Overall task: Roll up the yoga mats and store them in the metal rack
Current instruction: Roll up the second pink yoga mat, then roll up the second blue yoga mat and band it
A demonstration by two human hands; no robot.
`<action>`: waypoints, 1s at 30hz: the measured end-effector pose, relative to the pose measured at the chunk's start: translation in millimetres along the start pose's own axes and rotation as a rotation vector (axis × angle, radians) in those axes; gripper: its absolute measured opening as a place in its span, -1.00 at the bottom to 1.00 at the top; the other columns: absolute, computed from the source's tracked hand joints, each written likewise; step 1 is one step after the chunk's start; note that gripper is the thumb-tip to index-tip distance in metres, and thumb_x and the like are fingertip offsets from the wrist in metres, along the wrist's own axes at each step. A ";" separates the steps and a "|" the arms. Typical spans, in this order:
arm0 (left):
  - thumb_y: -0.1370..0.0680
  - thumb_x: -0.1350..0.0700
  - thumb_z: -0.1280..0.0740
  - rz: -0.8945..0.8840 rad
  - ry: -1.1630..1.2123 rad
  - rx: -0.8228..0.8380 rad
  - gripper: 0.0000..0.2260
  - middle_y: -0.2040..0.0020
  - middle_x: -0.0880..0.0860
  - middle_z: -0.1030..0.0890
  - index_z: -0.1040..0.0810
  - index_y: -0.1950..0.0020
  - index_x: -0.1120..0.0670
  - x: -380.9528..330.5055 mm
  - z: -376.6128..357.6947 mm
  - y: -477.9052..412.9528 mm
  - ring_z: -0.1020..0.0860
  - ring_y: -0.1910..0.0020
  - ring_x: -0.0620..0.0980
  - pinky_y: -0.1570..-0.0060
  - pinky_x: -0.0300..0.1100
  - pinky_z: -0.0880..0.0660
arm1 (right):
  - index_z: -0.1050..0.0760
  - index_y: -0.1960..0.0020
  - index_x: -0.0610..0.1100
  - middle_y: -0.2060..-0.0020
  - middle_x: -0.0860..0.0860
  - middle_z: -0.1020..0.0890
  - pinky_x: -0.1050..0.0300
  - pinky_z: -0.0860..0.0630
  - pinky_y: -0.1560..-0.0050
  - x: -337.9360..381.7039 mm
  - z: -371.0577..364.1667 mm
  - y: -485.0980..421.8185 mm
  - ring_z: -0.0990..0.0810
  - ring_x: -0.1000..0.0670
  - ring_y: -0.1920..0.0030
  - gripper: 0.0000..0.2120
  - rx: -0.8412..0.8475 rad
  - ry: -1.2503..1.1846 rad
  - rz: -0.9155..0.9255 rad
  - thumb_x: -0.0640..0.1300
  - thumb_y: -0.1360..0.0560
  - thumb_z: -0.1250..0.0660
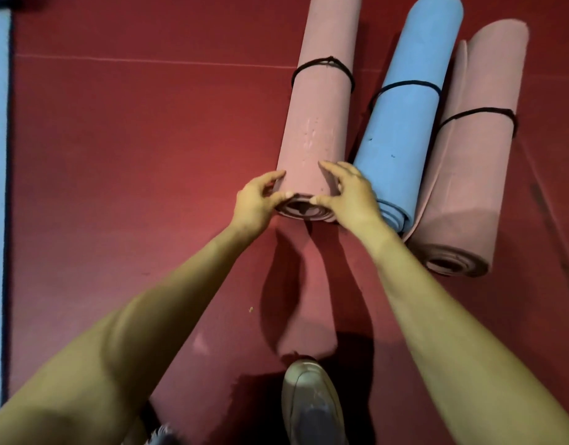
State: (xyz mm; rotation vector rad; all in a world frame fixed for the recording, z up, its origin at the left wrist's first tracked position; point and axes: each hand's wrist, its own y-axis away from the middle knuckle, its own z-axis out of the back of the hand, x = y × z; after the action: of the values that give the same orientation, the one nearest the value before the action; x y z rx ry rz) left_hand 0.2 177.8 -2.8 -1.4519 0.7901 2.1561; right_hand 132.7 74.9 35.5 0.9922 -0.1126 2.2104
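While the left hand [257,200] and right hand [350,194] grip the pink mat roll's [318,117] near end, a blue roll [405,123] lies at three o'clock on the red floor [148,139].

Dim, reddish light (edges warped)

A yoga or exercise studio: red padded floor [132,123], rolled, tied mats [408,101].

Floor [132,155]: red, matte covering, fills the view. Thin pale seam line [148,60] runs across its upper part, left to right. Small pale speck [251,309] lower centre. Light strongest mid-frame; floor darkens toward top and corners. Dark shadows [281,284] fall lower centre.
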 end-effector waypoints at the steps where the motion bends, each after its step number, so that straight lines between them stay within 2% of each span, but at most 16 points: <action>1: -0.47 0.19 -0.45 -0.012 -0.024 -0.006 -0.57 -0.26 0.11 -0.56 -0.49 -0.33 0.19 -1.3 -1.7 -4.1 -0.53 -0.21 -0.01 -0.26 -0.14 -0.43 | -0.41 -0.38 -0.07 -0.38 -0.11 -0.35 0.12 -0.29 -0.36 0.7 2.0 -4.6 -0.39 -0.10 -0.33 -0.31 -0.006 0.004 0.002 -0.20 -0.30 -0.54; 3: -0.49 0.17 -0.44 0.005 -0.022 0.006 -0.56 -0.26 0.11 -0.56 -0.48 -0.35 0.17 -1.5 -1.5 -6.6 -0.53 -0.22 -0.01 -0.26 -0.12 -0.43 | -0.41 -0.38 -0.07 -0.34 -0.09 -0.37 0.17 -0.30 -0.33 1.9 4.4 -7.2 -0.40 -0.08 -0.29 -0.31 -0.003 0.022 0.007 -0.19 -0.29 -0.55; 7: -0.53 0.22 -0.37 0.067 0.011 0.083 -0.60 -0.14 0.13 -0.60 -0.46 -0.37 0.12 4.3 11.0 3.4 -0.55 -0.11 0.00 -0.18 -0.07 -0.49 | -0.32 -0.44 -0.09 -0.38 -0.09 -0.31 0.31 -0.17 -0.30 2.9 1.4 1.1 -0.31 -0.05 -0.36 -0.29 0.030 0.094 0.020 -0.21 -0.35 -0.50; 9: -0.54 0.26 -0.35 0.082 -0.005 0.104 -0.62 -0.10 0.11 -0.58 -0.47 -0.35 0.10 5.7 22.7 12.5 -0.53 -0.12 -0.02 -0.04 -0.18 -0.53 | -0.29 -0.45 -0.10 -0.38 -0.10 -0.28 0.25 -0.14 -0.34 7.4 -2.5 8.9 -0.27 -0.09 -0.38 -0.29 0.039 0.136 0.033 -0.17 -0.37 -0.49; 11: -0.53 0.27 -0.36 0.102 -0.039 0.093 -0.62 -0.20 0.10 -0.55 -0.48 -0.34 0.08 8.1 38.4 22.3 -0.49 -0.21 -0.02 0.10 -0.36 -0.51 | -0.29 -0.44 -0.10 -0.38 -0.13 -0.28 0.13 -0.13 -0.40 15.4 -7.9 17.4 -0.21 -0.16 -0.39 -0.35 0.036 0.246 0.082 -0.12 -0.41 -0.45; 12: -0.51 0.27 -0.38 0.106 -0.075 0.078 -0.61 -0.23 0.10 -0.55 -0.49 -0.33 0.08 8.9 48.1 27.2 -0.48 -0.24 -0.02 0.10 -0.38 -0.48 | -0.29 -0.43 -0.11 -0.37 -0.15 -0.28 0.08 -0.12 -0.42 20.6 -11.0 20.5 -0.19 -0.18 -0.39 -0.38 0.032 0.310 0.120 -0.09 -0.43 -0.42; 15: -0.49 0.20 -0.41 0.087 -0.272 0.020 -0.62 -0.28 0.07 -0.54 -0.52 -0.31 0.03 11.4 83.7 44.5 -0.47 -0.28 -0.03 -0.13 -0.32 -0.35 | -0.29 -0.42 -0.12 -0.37 -0.17 -0.30 0.01 -0.10 -0.43 43.0 -26.0 27.3 -0.17 -0.18 -0.40 -0.41 0.048 0.459 0.224 -0.01 -0.46 -0.38; 20: -0.49 0.10 -0.42 0.071 -0.609 -0.055 -0.59 -0.28 0.16 -0.48 -0.50 -0.34 0.08 34.4 156.0 84.2 -0.40 -0.31 0.16 -0.25 -0.18 -0.25 | -0.18 -0.48 -0.04 -0.47 -0.11 -0.18 -0.07 -0.01 -0.48 96.0 -81.8 38.0 -0.02 -0.15 -0.49 -0.38 0.298 0.523 0.308 0.03 -0.50 -0.32; 24: -0.47 0.03 -0.44 0.201 -0.709 -0.150 -0.55 -0.32 0.17 -0.45 -0.49 -0.34 0.06 81.5 217.6 128.4 -0.34 -0.35 0.20 -0.34 -0.04 -0.26 | -0.17 -0.49 -0.04 -0.47 -0.10 -0.17 -0.11 -0.02 -0.47 131.7 -149.8 53.6 -0.01 -0.14 -0.49 -0.38 0.451 0.547 0.405 0.01 -0.51 -0.32; 27: -0.45 -0.01 -0.45 0.276 -0.738 -0.214 -0.57 -0.30 0.16 -0.48 -0.54 -0.29 0.05 118.5 263.1 171.4 -0.38 -0.32 0.20 -0.32 0.01 -0.31 | -0.19 -0.48 -0.05 -0.44 -0.10 -0.22 -0.04 -0.07 -0.45 166.3 -205.8 71.3 -0.07 -0.12 -0.47 -0.40 0.604 0.561 0.502 0.00 -0.51 -0.32; 30: -0.47 -0.06 -0.40 0.348 -0.750 -0.315 -0.61 -0.26 0.17 -0.53 -0.58 -0.24 0.07 142.9 299.6 217.3 -0.44 -0.26 0.23 -0.27 0.04 -0.36 | -0.25 -0.46 -0.09 -0.37 -0.14 -0.34 0.06 -0.20 -0.36 199.9 -259.1 93.0 -0.25 -0.17 -0.39 -0.42 0.762 0.508 0.544 -0.02 -0.50 -0.34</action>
State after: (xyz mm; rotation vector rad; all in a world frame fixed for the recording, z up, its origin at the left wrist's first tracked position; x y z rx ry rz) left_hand -394.5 217.3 -0.1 -0.5217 0.4478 2.8940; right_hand -179.8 206.8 8.3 0.7763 0.8371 3.0304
